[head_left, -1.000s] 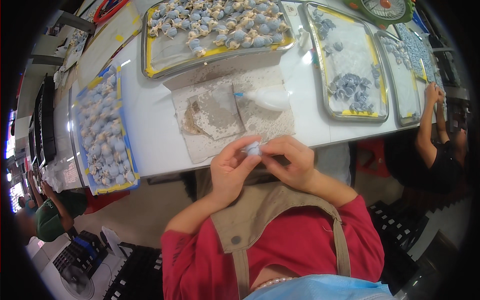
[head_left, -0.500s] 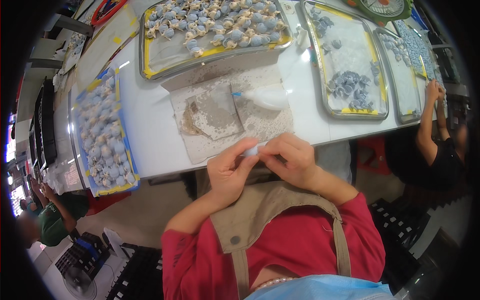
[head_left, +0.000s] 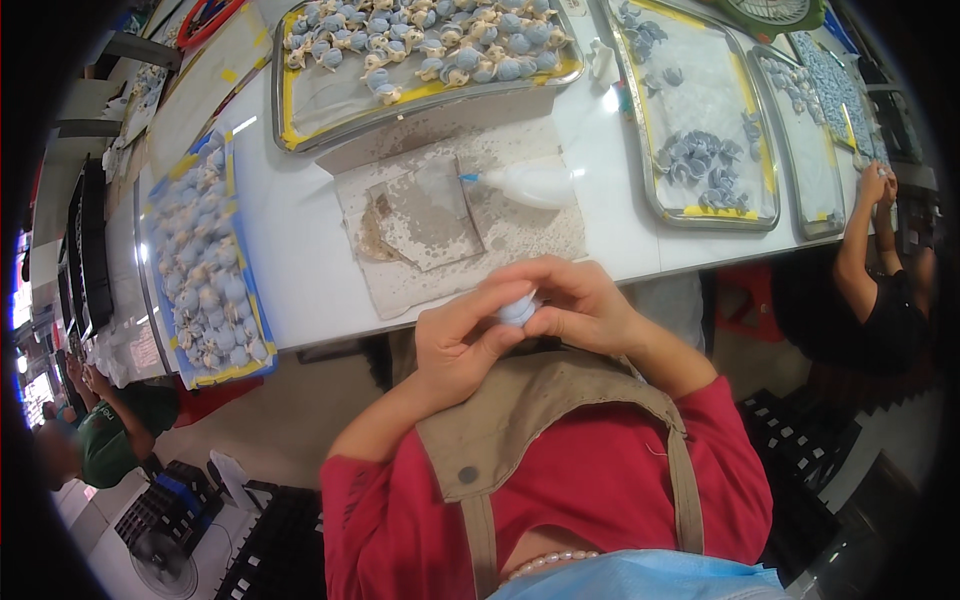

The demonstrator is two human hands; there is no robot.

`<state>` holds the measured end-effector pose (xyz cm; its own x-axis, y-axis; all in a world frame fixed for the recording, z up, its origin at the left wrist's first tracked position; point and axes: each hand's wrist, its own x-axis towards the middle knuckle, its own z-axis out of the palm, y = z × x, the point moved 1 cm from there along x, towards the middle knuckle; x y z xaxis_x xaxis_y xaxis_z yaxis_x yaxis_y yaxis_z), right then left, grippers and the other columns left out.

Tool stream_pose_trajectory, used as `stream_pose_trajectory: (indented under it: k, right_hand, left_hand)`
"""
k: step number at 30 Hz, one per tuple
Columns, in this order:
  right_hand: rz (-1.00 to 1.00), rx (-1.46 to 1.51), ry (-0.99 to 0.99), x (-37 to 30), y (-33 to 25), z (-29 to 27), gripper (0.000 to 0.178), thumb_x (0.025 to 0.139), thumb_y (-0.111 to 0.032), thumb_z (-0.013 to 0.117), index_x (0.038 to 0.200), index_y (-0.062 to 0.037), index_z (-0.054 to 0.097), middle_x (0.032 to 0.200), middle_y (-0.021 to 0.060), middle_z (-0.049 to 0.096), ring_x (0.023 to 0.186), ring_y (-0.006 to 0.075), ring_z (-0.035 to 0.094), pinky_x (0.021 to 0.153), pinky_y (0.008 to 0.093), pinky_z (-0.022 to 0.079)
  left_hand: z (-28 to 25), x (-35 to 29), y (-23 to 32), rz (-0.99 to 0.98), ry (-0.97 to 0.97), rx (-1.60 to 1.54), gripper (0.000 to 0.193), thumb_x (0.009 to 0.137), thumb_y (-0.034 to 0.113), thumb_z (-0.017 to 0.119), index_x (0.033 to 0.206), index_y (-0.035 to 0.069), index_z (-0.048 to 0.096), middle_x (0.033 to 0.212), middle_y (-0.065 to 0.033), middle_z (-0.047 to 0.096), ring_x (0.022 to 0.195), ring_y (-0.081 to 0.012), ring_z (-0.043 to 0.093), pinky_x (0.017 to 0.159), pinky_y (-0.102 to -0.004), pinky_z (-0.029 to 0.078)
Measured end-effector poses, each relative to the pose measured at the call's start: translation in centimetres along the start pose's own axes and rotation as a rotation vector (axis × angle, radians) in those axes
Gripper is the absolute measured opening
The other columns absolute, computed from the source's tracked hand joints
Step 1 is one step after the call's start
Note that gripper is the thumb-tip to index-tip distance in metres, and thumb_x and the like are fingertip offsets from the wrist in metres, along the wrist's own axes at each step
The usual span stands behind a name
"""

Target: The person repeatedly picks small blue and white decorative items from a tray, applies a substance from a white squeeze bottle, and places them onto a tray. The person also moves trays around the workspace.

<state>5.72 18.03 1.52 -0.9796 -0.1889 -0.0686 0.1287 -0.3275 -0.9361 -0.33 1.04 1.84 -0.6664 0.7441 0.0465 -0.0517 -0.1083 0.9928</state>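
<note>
Between my two hands is a small rounded light-blue piece (head_left: 517,310), just off the table's near edge. My left hand (head_left: 458,335) grips it from the left with thumb and fingers. From the right, the thumb and fingers of my right hand (head_left: 577,308) close on the same piece. My fingers cover part of it, so its full shape is hidden. Beyond my hands lies a stained cardboard sheet (head_left: 400,290), with a white squeeze bottle with a blue tip (head_left: 535,187) lying on its side there.
A metal tray (head_left: 340,125) of blue-and-cream figurines stands at the back. At left is a blue tray (head_left: 262,340) of similar pieces. A tray (head_left: 700,220) at right holds grey-blue curved pieces. Another person's hands (head_left: 876,183) work at far right; a person in green (head_left: 115,445) sits at left.
The light-blue piece has been turned between my fingers and shows more of its rounded surface. My right fingers have shifted up over it. The view has moved slightly.
</note>
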Motion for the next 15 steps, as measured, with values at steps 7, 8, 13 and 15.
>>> stream_pose_trajectory:
  k: [7,8,13,15]
  right_hand:
    - [-0.003,0.144,0.042,-0.18,-0.13,0.52,0.037,0.079,0.000,0.064,0.113,0.0023,0.052,0.107,0.0097,0.059,0.099,0.0144,0.056,0.087,0.0283,0.045]
    - [-0.008,0.140,0.054,-0.26,-0.21,0.57,0.036,0.078,0.000,0.065,0.112,0.0022,0.053,0.106,0.0096,0.059,0.099,0.0142,0.056,0.086,0.0283,0.045]
    - [0.022,0.088,0.099,-0.42,-0.63,0.70,0.033,0.076,-0.001,0.068,0.107,0.0019,0.057,0.101,0.0091,0.061,0.095,0.0136,0.058,0.085,0.0280,0.046]
    - [0.024,0.075,0.104,-0.49,-0.64,0.54,0.033,0.075,-0.001,0.069,0.106,0.0018,0.058,0.101,0.0091,0.062,0.094,0.0134,0.058,0.084,0.0278,0.046]
  left_hand:
    - [-0.08,0.14,0.41,0.046,-0.064,0.093,0.028,0.083,0.007,0.061,0.110,0.001,0.059,0.109,-0.0118,0.061,0.095,-0.0169,0.060,0.082,-0.0258,0.047]
    - [-0.18,0.18,0.32,0.042,-0.085,0.084,0.027,0.083,0.007,0.061,0.109,0.001,0.059,0.110,-0.0125,0.061,0.096,-0.0181,0.060,0.083,-0.0263,0.047]
    - [-0.34,0.39,0.22,0.050,-0.127,0.028,0.026,0.084,0.009,0.060,0.108,0.001,0.059,0.111,-0.0145,0.060,0.099,-0.0214,0.060,0.086,-0.0283,0.046]
    - [-0.31,0.52,0.07,0.063,-0.137,0.005,0.025,0.084,0.009,0.060,0.107,0.001,0.059,0.111,-0.0150,0.059,0.099,-0.0217,0.060,0.086,-0.0284,0.046]
